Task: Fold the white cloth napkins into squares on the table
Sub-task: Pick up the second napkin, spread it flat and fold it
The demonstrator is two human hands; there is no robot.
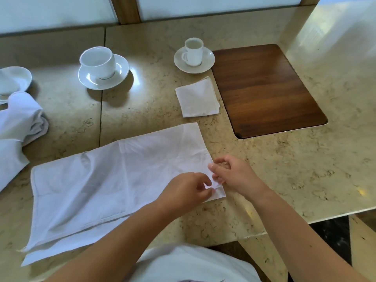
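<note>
A large white napkin [105,180], folded once into a long rectangle, lies across the marble table [305,169] in front of me. My left hand [187,190] pinches its near right corner. My right hand [234,174] pinches the right edge just beyond that corner, fingers curled. A small napkin folded into a square [196,97] lies farther back, beside the wooden inset. A heap of unfolded white napkins [18,131] sits at the left edge.
A wide cup on a saucer [101,68] stands at the back left, a small cup on a saucer [194,55] at the back centre. A dark wooden inset panel [264,88] is at the right. Another saucer [14,80] sits far left. The table edge [284,224] runs near right.
</note>
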